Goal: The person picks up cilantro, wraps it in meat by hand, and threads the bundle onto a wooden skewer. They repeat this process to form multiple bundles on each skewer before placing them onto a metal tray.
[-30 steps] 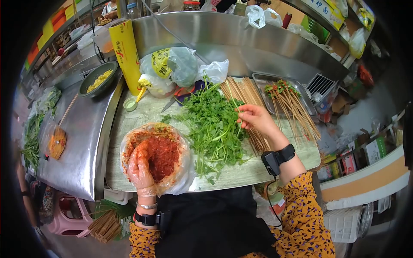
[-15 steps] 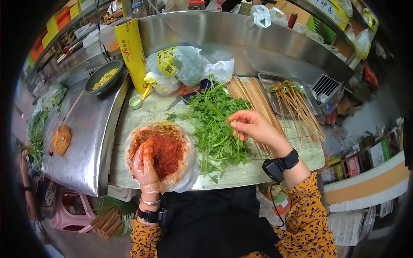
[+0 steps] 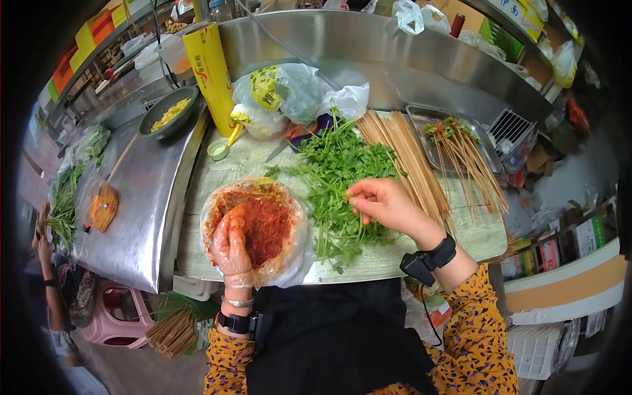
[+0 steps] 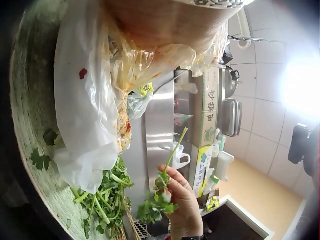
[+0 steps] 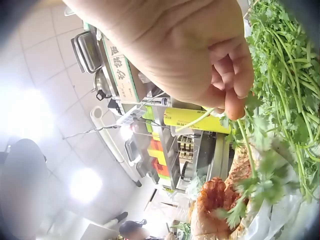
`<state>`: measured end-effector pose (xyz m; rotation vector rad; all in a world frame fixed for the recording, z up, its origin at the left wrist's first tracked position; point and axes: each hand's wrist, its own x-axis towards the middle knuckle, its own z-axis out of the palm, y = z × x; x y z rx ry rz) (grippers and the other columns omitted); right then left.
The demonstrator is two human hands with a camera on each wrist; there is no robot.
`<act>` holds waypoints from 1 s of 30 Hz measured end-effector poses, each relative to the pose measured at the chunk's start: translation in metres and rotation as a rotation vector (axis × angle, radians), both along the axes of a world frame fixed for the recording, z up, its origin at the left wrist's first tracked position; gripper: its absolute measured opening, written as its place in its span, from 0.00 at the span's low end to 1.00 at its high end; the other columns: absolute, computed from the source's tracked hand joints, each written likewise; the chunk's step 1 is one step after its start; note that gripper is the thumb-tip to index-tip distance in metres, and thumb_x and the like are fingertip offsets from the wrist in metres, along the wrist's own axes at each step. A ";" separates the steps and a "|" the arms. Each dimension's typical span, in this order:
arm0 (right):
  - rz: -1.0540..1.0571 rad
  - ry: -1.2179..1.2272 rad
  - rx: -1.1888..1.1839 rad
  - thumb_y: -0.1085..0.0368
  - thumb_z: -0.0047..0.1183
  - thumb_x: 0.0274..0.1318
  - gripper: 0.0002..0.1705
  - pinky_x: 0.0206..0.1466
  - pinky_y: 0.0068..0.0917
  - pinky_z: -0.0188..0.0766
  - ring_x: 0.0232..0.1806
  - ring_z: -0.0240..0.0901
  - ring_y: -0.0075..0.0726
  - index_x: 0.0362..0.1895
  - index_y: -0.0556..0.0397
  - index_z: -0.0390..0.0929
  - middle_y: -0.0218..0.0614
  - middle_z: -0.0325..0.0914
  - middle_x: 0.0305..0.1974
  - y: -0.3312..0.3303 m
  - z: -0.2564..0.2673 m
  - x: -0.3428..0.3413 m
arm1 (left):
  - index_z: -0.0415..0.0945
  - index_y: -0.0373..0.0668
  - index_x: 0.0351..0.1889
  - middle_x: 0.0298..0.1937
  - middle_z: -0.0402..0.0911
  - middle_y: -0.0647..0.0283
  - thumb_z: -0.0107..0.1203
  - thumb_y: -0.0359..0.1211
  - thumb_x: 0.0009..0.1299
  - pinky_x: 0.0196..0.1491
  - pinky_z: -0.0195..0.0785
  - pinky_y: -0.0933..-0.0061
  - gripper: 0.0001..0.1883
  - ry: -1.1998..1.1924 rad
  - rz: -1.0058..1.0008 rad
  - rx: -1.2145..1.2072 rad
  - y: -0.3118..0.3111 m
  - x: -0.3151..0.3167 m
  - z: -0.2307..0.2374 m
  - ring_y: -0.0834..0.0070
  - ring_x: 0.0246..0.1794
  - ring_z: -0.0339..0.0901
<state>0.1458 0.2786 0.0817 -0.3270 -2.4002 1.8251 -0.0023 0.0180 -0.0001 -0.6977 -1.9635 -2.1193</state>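
The left hand (image 3: 232,245), in a clear plastic glove smeared red, rests in a plastic-lined bowl (image 3: 301,247) of chopped red paste (image 3: 268,230). Its fingers are bent together against the paste; whether they hold anything is hidden. Right of the bowl, the bare right hand (image 3: 388,209) pinches a leafy green sprig (image 5: 245,145) between thumb and fingertips, above the heap of green herbs (image 3: 349,164). In the left wrist view the sprig's pale stem (image 4: 176,150) points up from the right hand (image 4: 184,205), its leaves hanging below.
Bare wooden skewers (image 3: 411,164) lie beside the herbs, and a metal tray (image 3: 490,158) with filled skewers (image 3: 464,155) is at the right. Behind are plastic bags (image 3: 293,92), a knife (image 3: 280,150), a small green-filled cup (image 3: 218,150) and a yellow box (image 3: 209,78).
The right hand has moved left and slightly toward the body, away from the skewers, with the sprig. The left hand stays in the bowl. The whole head view has shifted slightly.
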 end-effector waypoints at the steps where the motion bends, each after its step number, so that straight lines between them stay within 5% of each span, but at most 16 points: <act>1: 0.000 0.000 -0.007 0.70 0.47 0.58 0.10 0.23 0.16 0.66 0.19 0.69 0.17 0.44 0.58 0.74 0.29 0.74 0.23 -0.001 -0.001 0.000 | 0.76 0.33 0.45 0.45 0.79 0.59 0.45 0.29 0.66 0.50 0.68 0.70 0.14 -0.024 -0.022 0.029 0.001 0.001 0.002 0.71 0.45 0.74; 14: 0.153 0.063 0.063 0.72 0.51 0.53 0.06 0.30 0.18 0.69 0.26 0.74 0.20 0.36 0.58 0.77 0.30 0.76 0.26 -0.024 0.016 0.005 | 0.74 0.32 0.45 0.43 0.78 0.59 0.49 0.26 0.65 0.47 0.67 0.74 0.12 -0.038 -0.075 0.004 0.003 0.011 0.025 0.72 0.41 0.74; 18: 0.173 0.154 0.125 0.72 0.55 0.49 0.06 0.30 0.19 0.70 0.26 0.75 0.22 0.34 0.58 0.76 0.33 0.77 0.26 -0.036 0.032 0.005 | 0.77 0.34 0.34 0.31 0.77 0.60 0.53 0.20 0.58 0.35 0.68 0.76 0.07 0.117 -0.362 -0.176 0.014 0.028 0.053 0.74 0.30 0.74; 20: 0.197 0.183 0.166 0.73 0.56 0.48 0.06 0.30 0.19 0.70 0.26 0.75 0.22 0.33 0.58 0.76 0.33 0.77 0.26 -0.041 0.039 0.003 | 0.78 0.37 0.32 0.27 0.77 0.64 0.56 0.23 0.57 0.29 0.66 0.76 0.06 -0.153 -0.522 -0.216 0.024 0.051 0.073 0.77 0.24 0.72; 22: 0.217 0.217 0.205 0.73 0.56 0.48 0.05 0.30 0.19 0.70 0.26 0.75 0.23 0.33 0.58 0.76 0.34 0.77 0.27 -0.047 0.040 -0.001 | 0.79 0.41 0.31 0.22 0.75 0.65 0.59 0.26 0.56 0.26 0.65 0.76 0.05 0.062 -0.630 -0.474 0.031 0.052 0.074 0.80 0.20 0.70; 23: 0.234 0.238 0.188 0.73 0.56 0.49 0.05 0.29 0.18 0.68 0.26 0.74 0.21 0.33 0.57 0.76 0.32 0.75 0.28 -0.050 0.040 -0.003 | 0.79 0.41 0.29 0.19 0.74 0.65 0.62 0.29 0.55 0.26 0.65 0.75 0.05 -0.014 -0.690 -0.496 0.033 0.060 0.087 0.81 0.20 0.69; 27: 0.178 0.273 0.115 0.73 0.57 0.48 0.05 0.31 0.16 0.67 0.29 0.72 0.20 0.32 0.56 0.77 0.29 0.74 0.30 -0.057 0.038 -0.003 | 0.78 0.38 0.30 0.22 0.76 0.65 0.58 0.27 0.58 0.26 0.65 0.77 0.03 0.172 -0.578 -0.530 0.037 0.060 0.070 0.81 0.21 0.71; 29: 0.107 0.328 0.102 0.72 0.57 0.47 0.04 0.32 0.18 0.68 0.28 0.72 0.22 0.31 0.56 0.77 0.30 0.75 0.29 -0.055 0.028 -0.003 | 0.76 0.33 0.35 0.28 0.78 0.63 0.53 0.24 0.61 0.28 0.68 0.77 0.06 -0.455 -0.714 -0.174 0.034 0.062 0.075 0.78 0.24 0.73; 30: 0.037 0.379 0.089 0.72 0.57 0.47 0.04 0.32 0.20 0.70 0.27 0.72 0.23 0.30 0.56 0.77 0.31 0.75 0.29 -0.055 0.022 -0.004 | 0.76 0.33 0.35 0.28 0.78 0.63 0.53 0.24 0.61 0.28 0.68 0.77 0.06 -0.450 -0.710 -0.175 0.033 0.062 0.075 0.78 0.24 0.73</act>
